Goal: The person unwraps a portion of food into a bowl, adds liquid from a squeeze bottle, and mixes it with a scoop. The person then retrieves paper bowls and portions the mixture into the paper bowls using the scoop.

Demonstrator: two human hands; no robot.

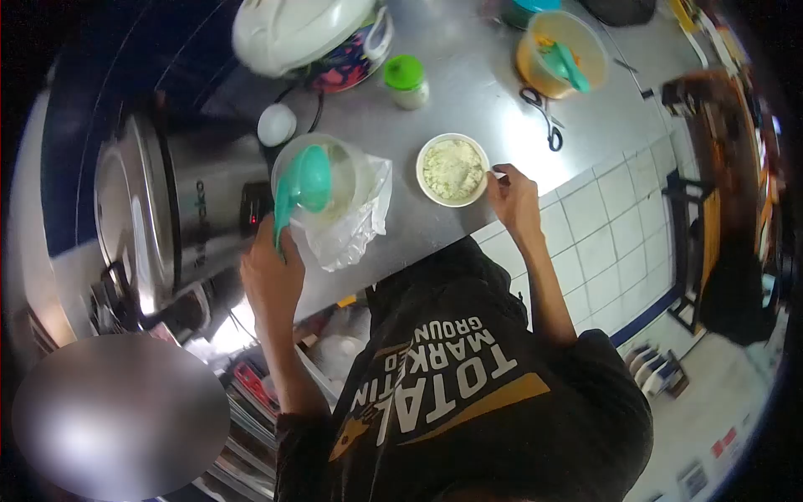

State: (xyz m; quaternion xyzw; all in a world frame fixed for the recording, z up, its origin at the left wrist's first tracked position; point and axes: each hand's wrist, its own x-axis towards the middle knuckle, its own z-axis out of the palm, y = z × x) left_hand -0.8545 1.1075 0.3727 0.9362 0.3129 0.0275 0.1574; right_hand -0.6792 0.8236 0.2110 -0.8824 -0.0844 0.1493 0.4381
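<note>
My left hand [273,266] is closed round the handle of a teal plastic ladle [313,179]. The ladle's bowl is over a translucent round tub [350,171]; whether it touches the tub I cannot tell. Against the tub's near side lies a crumpled silvery-white plastic bag [345,236]. With thumb and fingers at its right edge, my right hand [514,199] grips a small white bowl [424,186]. Pale, crumbly, rice-like food [454,167] fills much of that bowl, which stands upright on the steel counter [406,222].
A large steel cooker [219,197] stands at the left. Behind are a green-lidded jar [407,82], a patterned pot with a white lid [355,58] and a small white cup [277,125]. Scissors [544,117] lie by a tub with orange food [535,75], at the far right.
</note>
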